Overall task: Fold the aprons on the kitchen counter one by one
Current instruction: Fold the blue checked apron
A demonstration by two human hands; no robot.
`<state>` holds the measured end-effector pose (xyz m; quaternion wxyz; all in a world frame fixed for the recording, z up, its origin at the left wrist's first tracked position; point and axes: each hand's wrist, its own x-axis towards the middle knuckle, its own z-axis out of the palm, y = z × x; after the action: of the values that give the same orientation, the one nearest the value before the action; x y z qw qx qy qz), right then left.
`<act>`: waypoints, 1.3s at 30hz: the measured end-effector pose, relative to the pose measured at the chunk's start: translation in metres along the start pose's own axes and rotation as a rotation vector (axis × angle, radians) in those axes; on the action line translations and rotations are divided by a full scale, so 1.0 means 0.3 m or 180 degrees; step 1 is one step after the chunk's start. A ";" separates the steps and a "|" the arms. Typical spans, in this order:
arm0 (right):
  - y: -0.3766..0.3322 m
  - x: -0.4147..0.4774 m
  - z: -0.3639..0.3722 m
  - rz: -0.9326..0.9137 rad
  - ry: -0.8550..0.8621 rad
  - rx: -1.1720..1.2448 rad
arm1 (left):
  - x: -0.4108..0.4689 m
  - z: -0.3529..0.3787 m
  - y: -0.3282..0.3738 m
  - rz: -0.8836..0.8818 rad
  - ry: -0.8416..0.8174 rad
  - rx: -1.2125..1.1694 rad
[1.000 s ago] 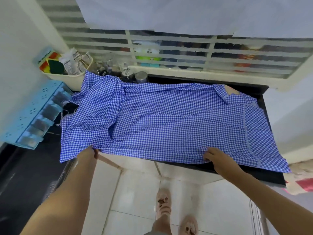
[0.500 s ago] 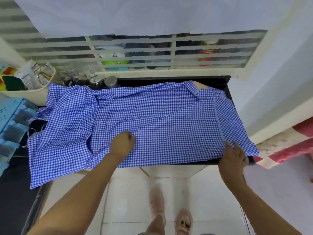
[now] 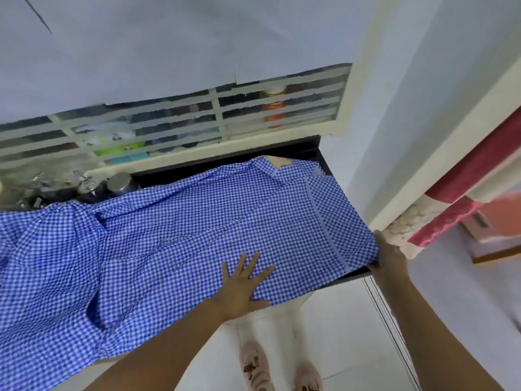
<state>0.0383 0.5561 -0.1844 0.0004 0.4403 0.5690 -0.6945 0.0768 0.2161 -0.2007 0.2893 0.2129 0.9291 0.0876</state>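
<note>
1 blue-check apron [image 3: 197, 235] w/ 2 hands on it: left hand [image 3: 242, 286] at 6 o'clock, right hand [image 3: 390, 258] at 4. 2 pink sandals [image 3: 255, 371], approx 6. 1 black counter [image 3: 296, 148]. 1 metal-lidded jar [image 3: 121, 183] at 9 — neighbours too blurred to count.

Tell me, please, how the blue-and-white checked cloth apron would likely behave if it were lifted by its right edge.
Probably floppy: the blue-and-white checked cloth apron lies wrinkled and droops off the black counter. Likely light: the cloth looks thin, and the right hand grips just its right edge. It may slide if pulled, perhaps why the left hand presses flat on it.
</note>
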 end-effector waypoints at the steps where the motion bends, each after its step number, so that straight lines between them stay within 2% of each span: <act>1: 0.009 0.011 -0.005 -0.0078 0.0070 -0.0380 | -0.004 -0.020 -0.006 0.0073 -0.0011 -0.0177; 5: 0.026 -0.040 -0.018 -0.0419 0.0504 -0.1703 | 0.059 -0.167 0.006 0.0061 0.0291 -0.1358; 7: 0.036 -0.083 -0.004 -0.0758 0.0531 -0.2124 | 0.157 -0.260 0.022 -0.0213 0.0709 -0.1696; 9: 0.054 -0.094 0.016 -0.1086 0.0429 -0.2354 | 0.272 -0.354 0.030 -0.0720 0.1004 -0.2321; 12: 0.045 -0.062 0.003 -0.1256 0.0386 -0.2210 | 0.473 -0.464 0.056 -0.1470 0.0747 -0.3725; 14: 0.026 -0.048 -0.016 -0.1145 0.0363 -0.2238 | 0.573 -0.508 0.073 -0.1772 0.0640 -0.4042; 16: 0.019 -0.032 -0.040 -0.1000 0.0262 -0.2453 | 0.651 -0.542 0.100 -0.1828 0.0481 -0.4141; 19: 0.027 -0.010 -0.083 -0.0985 0.0055 -0.2771 | 0.734 -0.582 0.120 -0.1808 0.0511 -0.4241; 21: 0.024 0.010 -0.133 -0.0874 -0.0086 -0.2779 | 0.764 -0.645 0.151 -0.1447 0.0521 -0.5050; 23: 0.020 0.013 -0.167 -0.0720 -0.0240 -0.2652 | 0.788 -0.707 0.157 -0.0828 0.0480 -0.5738; 25: 0.017 0.020 -0.183 -0.0610 -0.0304 -0.2657 | 0.792 -0.747 0.179 -0.0500 0.0431 -0.5354; 26: 0.017 0.030 -0.185 -0.0551 -0.0329 -0.2666 | 0.793 -0.742 0.193 -0.0443 0.0460 -0.4786; 29: -0.001 0.035 -0.162 -0.0465 -0.0333 -0.2648 | 0.793 -0.625 0.210 -0.0404 0.0722 -0.1978; 31: -0.012 0.042 -0.142 -0.0348 -0.0282 -0.2626 | 0.778 -0.499 0.207 -0.0549 0.0675 -0.0822; 34: -0.031 0.042 -0.137 -0.0290 -0.0477 -0.2816 | 0.702 -0.340 0.250 -0.0634 0.0389 -0.0413; 37: -0.067 0.035 -0.175 -0.0066 -0.0713 -0.2973 | 0.645 -0.270 0.266 -0.0238 0.0955 -0.0475; 39: -0.079 0.033 -0.207 0.0066 -0.0960 -0.3227 | 0.633 -0.280 0.261 -0.0239 0.1265 -0.0564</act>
<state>0.0584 0.6186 -0.1695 0.3020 0.2856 0.8227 -0.3878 -0.0853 0.3676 -0.2047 0.1211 0.1305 0.9638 0.1983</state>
